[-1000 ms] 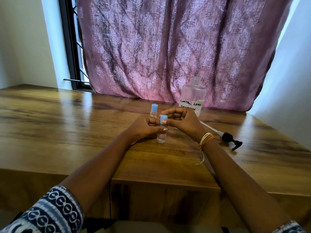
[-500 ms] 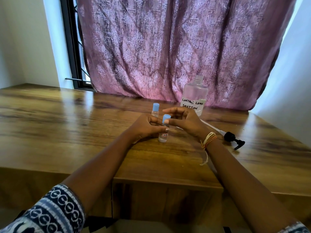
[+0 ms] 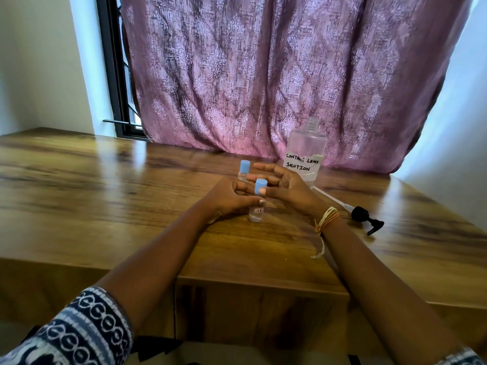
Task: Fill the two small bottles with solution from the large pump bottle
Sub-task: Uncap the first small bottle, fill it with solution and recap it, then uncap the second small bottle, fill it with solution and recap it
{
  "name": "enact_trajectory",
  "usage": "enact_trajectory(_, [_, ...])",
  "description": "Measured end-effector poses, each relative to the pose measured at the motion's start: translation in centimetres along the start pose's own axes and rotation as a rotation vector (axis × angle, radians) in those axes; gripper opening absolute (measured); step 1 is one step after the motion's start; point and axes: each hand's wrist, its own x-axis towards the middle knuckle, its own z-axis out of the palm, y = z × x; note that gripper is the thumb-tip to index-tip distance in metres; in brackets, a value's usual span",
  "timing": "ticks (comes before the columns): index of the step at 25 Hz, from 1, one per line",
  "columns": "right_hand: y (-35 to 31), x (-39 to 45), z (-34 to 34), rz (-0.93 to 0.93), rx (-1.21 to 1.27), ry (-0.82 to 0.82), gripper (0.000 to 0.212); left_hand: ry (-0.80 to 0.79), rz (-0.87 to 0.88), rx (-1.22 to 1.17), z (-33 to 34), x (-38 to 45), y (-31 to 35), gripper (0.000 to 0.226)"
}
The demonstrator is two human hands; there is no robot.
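While the left hand (image 3: 229, 198) grips the near small bottle (image 3: 257, 206), its body is half hidden.
Right hand (image 3: 284, 185) fingers spread loose beside the blue cap (image 3: 261, 186); the far small bottle (image 3: 243, 171) is partly blocked.

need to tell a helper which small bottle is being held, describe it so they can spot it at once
Start at the large bottle marked "contact lens solution" by the curtain. Two blue-capped small bottles stand to its left; the held bottle is the nearer one, between the left hand and right hand. Only it shows a red-edged label.
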Motion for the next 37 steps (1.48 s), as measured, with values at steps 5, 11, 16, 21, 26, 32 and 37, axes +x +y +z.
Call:
enact_trajectory(5, [-0.3,-0.1,0.1,-0.006,-0.096,0.108,0.05,0.019,-0.014,-0.002,0.2,-0.1,0.1,0.026])
enact_trajectory(11, [-0.5,-0.1,0.0,-0.013,-0.06,0.012,0.042,0.026,-0.002,-0.034,0.2,-0.1,0.0,0.032])
enact_trajectory(16, [0.0,-0.2,0.6,-0.071,-0.161,0.184,0.032,0.069,-0.017,0.008,0.2,0.3,-0.3,0.032])
enact_trajectory(21, [0.4,-0.4,0.1,-0.006,-0.054,0.024,0.053,0.104,-0.044,0.028,-0.1,0.0,0.0,0.035])
enact_trajectory(26, [2.2,-1.1,1.3,0.108,-0.214,0.082,0.072,0.042,0.028,0.26,-0.5,-0.3,0.5,0.028])
enact_trajectory(32, [2.5,-0.3,2.3,0.113,-0.368,0.297,0.039,0.066,-0.036,0.178,-1.3,0.0,0.1,0.037])
enact_trajectory(37, [2.5,0.9,2.9,0.102,-0.485,0.35,0.016,0.251,-0.045,0.236,-1.6,0.6,-0.8,0.029])
